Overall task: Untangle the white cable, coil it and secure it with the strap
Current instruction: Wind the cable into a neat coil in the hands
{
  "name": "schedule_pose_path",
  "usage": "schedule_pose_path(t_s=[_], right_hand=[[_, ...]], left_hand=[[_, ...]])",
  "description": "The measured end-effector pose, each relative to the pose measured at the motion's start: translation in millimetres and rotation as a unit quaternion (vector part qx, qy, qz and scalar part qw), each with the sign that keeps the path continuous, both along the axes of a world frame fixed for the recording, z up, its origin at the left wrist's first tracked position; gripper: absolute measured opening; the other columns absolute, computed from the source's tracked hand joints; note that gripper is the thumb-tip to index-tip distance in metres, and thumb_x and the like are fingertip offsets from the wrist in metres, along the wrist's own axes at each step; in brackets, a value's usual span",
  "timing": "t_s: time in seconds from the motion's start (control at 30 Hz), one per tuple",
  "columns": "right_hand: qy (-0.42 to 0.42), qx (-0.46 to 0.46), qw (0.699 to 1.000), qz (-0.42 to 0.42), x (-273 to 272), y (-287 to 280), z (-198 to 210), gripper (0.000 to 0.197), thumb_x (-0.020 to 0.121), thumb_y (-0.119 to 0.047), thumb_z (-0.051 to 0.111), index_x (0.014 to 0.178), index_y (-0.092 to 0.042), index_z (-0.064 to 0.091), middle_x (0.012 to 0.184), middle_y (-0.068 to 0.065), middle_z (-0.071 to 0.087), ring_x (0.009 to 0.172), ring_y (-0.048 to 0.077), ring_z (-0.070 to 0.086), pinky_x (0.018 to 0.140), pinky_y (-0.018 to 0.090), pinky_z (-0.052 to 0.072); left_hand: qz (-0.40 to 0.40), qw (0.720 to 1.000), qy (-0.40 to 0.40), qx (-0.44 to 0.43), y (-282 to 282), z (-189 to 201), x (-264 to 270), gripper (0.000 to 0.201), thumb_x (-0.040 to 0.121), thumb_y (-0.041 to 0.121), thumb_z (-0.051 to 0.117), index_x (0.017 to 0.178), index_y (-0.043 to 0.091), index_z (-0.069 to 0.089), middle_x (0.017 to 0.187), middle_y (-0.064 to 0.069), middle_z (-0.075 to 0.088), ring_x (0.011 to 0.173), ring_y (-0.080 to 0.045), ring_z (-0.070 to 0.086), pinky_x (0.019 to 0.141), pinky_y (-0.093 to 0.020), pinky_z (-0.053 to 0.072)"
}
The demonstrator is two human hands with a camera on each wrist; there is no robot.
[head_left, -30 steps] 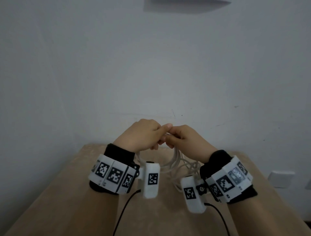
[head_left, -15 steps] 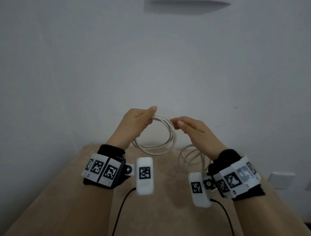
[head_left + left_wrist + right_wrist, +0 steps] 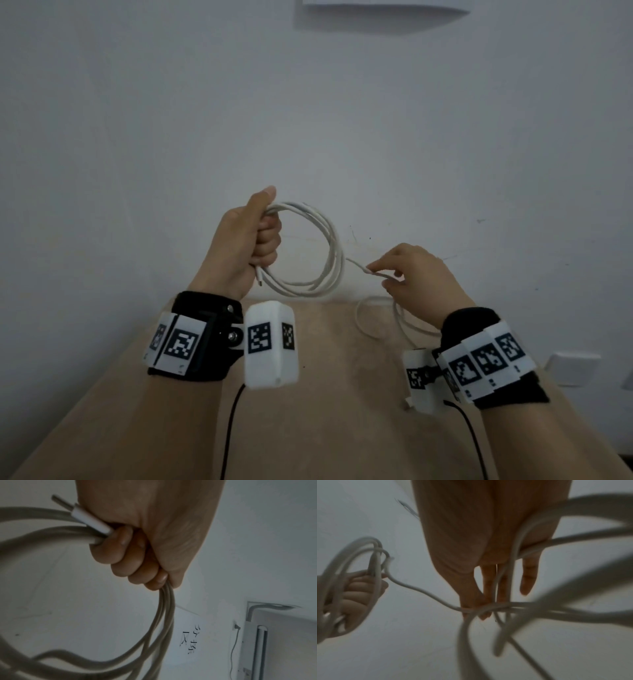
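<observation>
My left hand (image 3: pixel 265 236) is raised in a fist round a coil of white cable (image 3: pixel 330 246) of about three loops. A connector plug (image 3: pixel 89 519) sticks out under the fist. A single strand runs from the coil to my right hand (image 3: pixel 383 274), whose thumb and forefinger pinch the cable (image 3: pixel 436 599). In the right wrist view its other fingers lie straight. Loose loops (image 3: pixel 376 322) hang below the right hand onto the table. The left wrist view shows the fingers (image 3: pixel 120 550) wrapped round the bundled strands (image 3: pixel 164 615). No strap is in view.
A tan table (image 3: pixel 308 428) lies below both hands and ends at a white wall. A wall socket (image 3: pixel 572 368) sits low on the right. A paper sign (image 3: pixel 188 642) hangs on the wall. Black camera leads (image 3: pixel 229 428) trail from my wrists.
The hands, together a second ago, have parted. The left hand rose with the coil. The right hand slid right and down along the strand.
</observation>
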State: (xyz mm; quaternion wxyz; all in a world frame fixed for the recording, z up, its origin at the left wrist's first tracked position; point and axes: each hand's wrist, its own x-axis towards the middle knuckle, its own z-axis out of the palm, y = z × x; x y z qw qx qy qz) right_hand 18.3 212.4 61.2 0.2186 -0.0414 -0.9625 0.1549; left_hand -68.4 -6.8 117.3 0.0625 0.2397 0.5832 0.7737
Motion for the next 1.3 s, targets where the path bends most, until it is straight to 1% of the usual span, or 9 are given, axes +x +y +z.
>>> schedule_pose_path(t_s=[0.1,0.23,0.37,0.43,0.6,0.77,1.0,1.1,1.3], right_hand=[[0.084,-0.022,0.996,-0.022,-2,-4,-2,0.037,0.088,-0.004,0.054,0.117,-0.023,0.066,0.119,0.001,0.062,0.112,0.018,0.057,0.099,0.042,0.043],[0.176,-0.239,0.949,0.102,-1,-35,13,0.026,0.095,-0.005,0.050,0.111,-0.014,0.068,0.109,-0.007,0.069,0.105,0.008,0.063,0.096,0.021,0.046],[0.032,-0.559,0.791,0.247,8,-66,24,0.029,0.101,-0.018,0.037,0.119,-0.010,0.059,0.091,0.016,0.073,0.090,0.024,0.070,0.080,0.027,0.054],[0.005,-0.597,0.760,0.255,8,-68,22,0.037,0.102,-0.030,0.034,0.116,-0.008,0.060,0.080,0.017,0.070,0.081,0.027,0.068,0.078,0.030,0.053],[0.043,-0.592,0.779,0.202,0,-57,17,0.034,0.094,-0.034,0.051,0.083,-0.008,0.070,0.079,0.004,0.066,0.070,0.015,0.055,0.057,0.026,0.047],[0.081,-0.636,0.742,0.196,0,-45,18,0.023,0.074,-0.032,0.067,0.074,-0.009,0.069,0.076,0.000,0.065,0.062,0.011,0.043,0.043,0.017,0.028],[0.092,-0.626,0.748,0.201,0,-56,17,0.029,0.076,-0.036,0.072,0.057,-0.025,0.053,0.099,0.008,0.067,0.102,0.022,0.059,0.039,0.018,0.019],[0.102,-0.644,0.732,0.196,1,-63,18,0.029,0.077,-0.038,0.065,0.063,-0.018,0.049,0.103,0.014,0.068,0.113,0.029,0.062,0.037,0.022,0.010],[0.130,-0.649,0.725,0.191,0,-71,13,0.026,0.095,-0.029,0.050,0.078,-0.009,0.054,0.110,0.009,0.072,0.102,0.027,0.068,0.038,0.023,0.011]], left_hand=[[0.014,1.000,0.007,-0.022,2,2,3,0.048,0.098,0.035,0.047,0.055,0.021,0.029,0.043,0.010,0.021,0.035,-0.004,0.013,0.036,-0.015,0.009],[0.019,0.999,0.002,-0.050,12,-3,7,0.049,0.097,0.036,0.048,0.055,0.022,0.030,0.045,0.009,0.021,0.037,-0.005,0.013,0.035,-0.016,0.010],[0.018,0.999,-0.033,-0.038,11,-2,7,0.047,0.097,0.035,0.047,0.056,0.022,0.030,0.044,0.010,0.021,0.036,-0.005,0.013,0.034,-0.017,0.011],[0.013,0.998,-0.058,-0.020,8,0,5,0.046,0.097,0.034,0.046,0.056,0.022,0.029,0.043,0.010,0.021,0.035,-0.005,0.013,0.033,-0.016,0.011],[0.013,0.996,-0.082,-0.014,7,-1,3,0.046,0.098,0.034,0.046,0.057,0.022,0.029,0.043,0.010,0.020,0.035,-0.004,0.013,0.033,-0.017,0.010],[0.065,0.994,-0.055,-0.071,4,-1,1,0.045,0.096,0.033,0.047,0.056,0.021,0.031,0.043,0.010,0.022,0.035,-0.006,0.014,0.035,-0.017,0.010],[0.104,0.989,-0.034,-0.100,13,-5,6,0.046,0.097,0.031,0.046,0.054,0.020,0.034,0.038,0.013,0.024,0.032,-0.005,0.015,0.035,-0.015,0.011],[0.113,0.990,-0.049,-0.072,12,-5,4,0.045,0.097,0.030,0.046,0.055,0.019,0.035,0.039,0.012,0.024,0.033,-0.005,0.015,0.034,-0.016,0.012],[0.095,0.991,-0.097,0.010,16,-6,2,0.044,0.097,0.029,0.045,0.057,0.020,0.032,0.040,0.011,0.023,0.033,-0.005,0.015,0.033,-0.017,0.010]])
